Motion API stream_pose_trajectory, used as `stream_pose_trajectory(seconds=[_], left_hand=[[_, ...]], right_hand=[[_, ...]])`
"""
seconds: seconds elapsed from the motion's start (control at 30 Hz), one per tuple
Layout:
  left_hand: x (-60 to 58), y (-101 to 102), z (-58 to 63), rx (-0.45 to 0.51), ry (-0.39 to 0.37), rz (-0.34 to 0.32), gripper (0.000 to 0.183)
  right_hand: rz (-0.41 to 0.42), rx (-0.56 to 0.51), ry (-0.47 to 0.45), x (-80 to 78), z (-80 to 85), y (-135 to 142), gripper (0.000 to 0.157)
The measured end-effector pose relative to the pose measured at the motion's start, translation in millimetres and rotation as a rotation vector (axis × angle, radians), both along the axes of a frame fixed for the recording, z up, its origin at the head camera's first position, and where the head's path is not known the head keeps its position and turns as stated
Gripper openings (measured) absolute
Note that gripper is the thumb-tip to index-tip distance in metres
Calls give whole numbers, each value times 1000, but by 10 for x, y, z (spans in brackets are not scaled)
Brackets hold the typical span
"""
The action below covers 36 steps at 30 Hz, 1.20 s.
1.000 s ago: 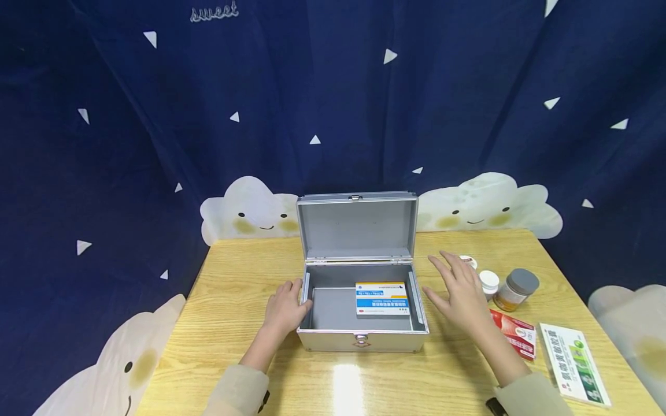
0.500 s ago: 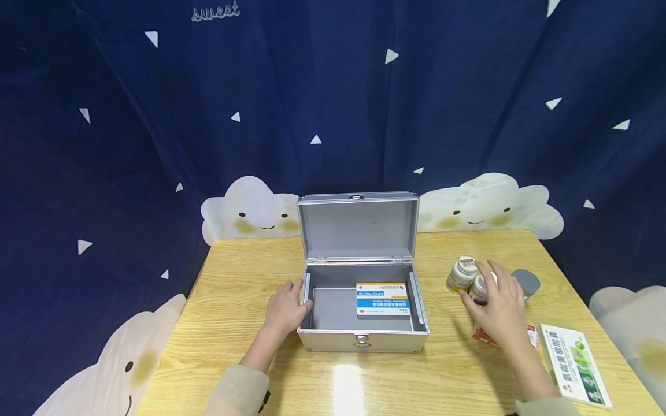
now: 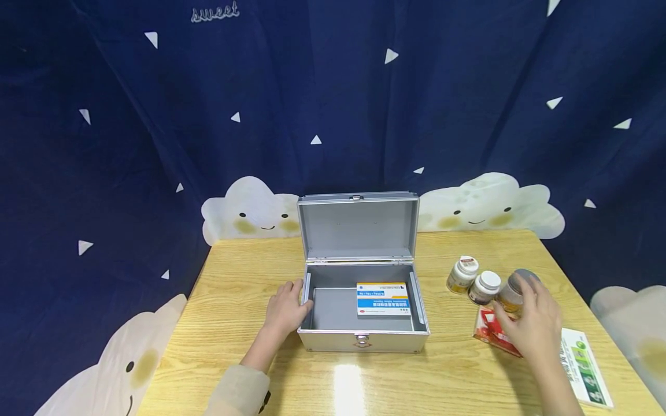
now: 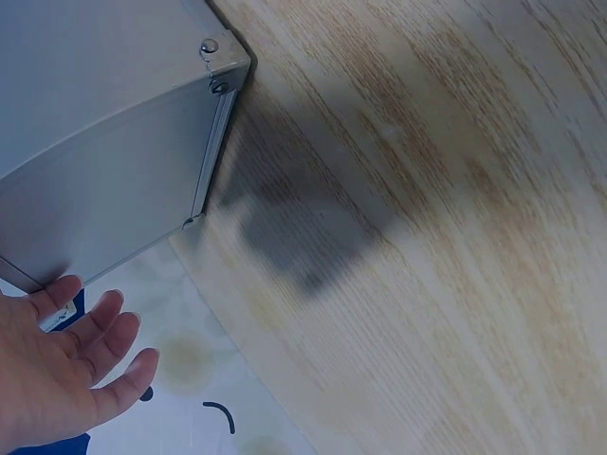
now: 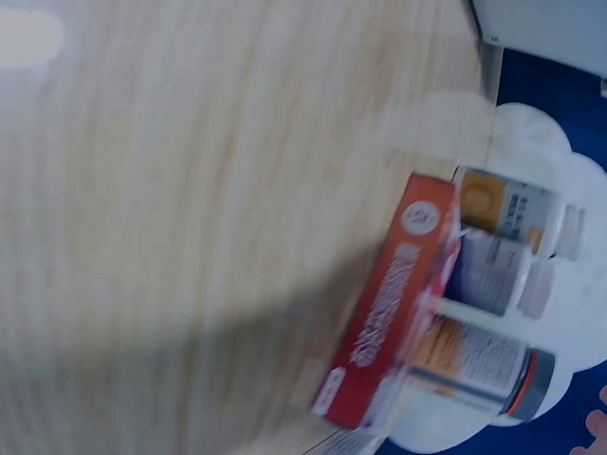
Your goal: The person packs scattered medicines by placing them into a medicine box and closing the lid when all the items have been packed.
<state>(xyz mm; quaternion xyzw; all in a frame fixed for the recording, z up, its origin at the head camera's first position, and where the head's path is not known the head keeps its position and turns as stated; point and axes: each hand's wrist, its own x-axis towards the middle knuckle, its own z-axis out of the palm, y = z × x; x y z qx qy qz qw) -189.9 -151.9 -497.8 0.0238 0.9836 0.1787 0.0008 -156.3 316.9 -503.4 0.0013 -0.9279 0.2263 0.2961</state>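
A silver metal case [image 3: 364, 341] stands with its lid raised; inside, to the right, lies a blue-and-white medicine box [image 3: 383, 300]. My left hand [image 3: 286, 309] holds the case's left wall, thumb over the rim and fingers outside; the left wrist view shows the loosely bent fingers [image 4: 104, 355]. My right hand [image 3: 538, 320] hovers by a grey-capped pill bottle [image 3: 509, 297], fingers spread and holding nothing. Only its fingertips [image 5: 597, 431] enter the right wrist view, apart from the bottles. Beneath it lies a red medicine box [image 3: 491, 328], partly hidden.
Two white-capped pill bottles [image 3: 462, 276] stand left of the grey-capped one. A white-and-green medicine box [image 3: 585, 367] lies at the right, partly behind the right arm. A dark blue curtain [image 3: 354, 98] with clouds hangs behind the wooden table [image 3: 250, 260].
My right hand has moved from beside the case rightward, past the white-capped bottles, to the grey-capped bottle. My left hand and the case have stayed put.
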Motion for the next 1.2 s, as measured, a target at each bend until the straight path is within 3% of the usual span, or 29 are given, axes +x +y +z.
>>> stream_pose_trajectory(seconds=[0.23,0.6,0.83,1.2], left_hand=[[-2,6,-2,5,-2,-1,60],[0,9,-5,13,-4,3,59],[-1,7,-2,16,1,4,59],[9,-1,-3,10,-6,4,60]], right_hand=[[-105,-33,-53,126,-102,171,81],[-306,-74,-370,258,-258,474,85],[-407,-114,-475,335,-375,628,86],[-438,-158,-589,452,-493,764,92]])
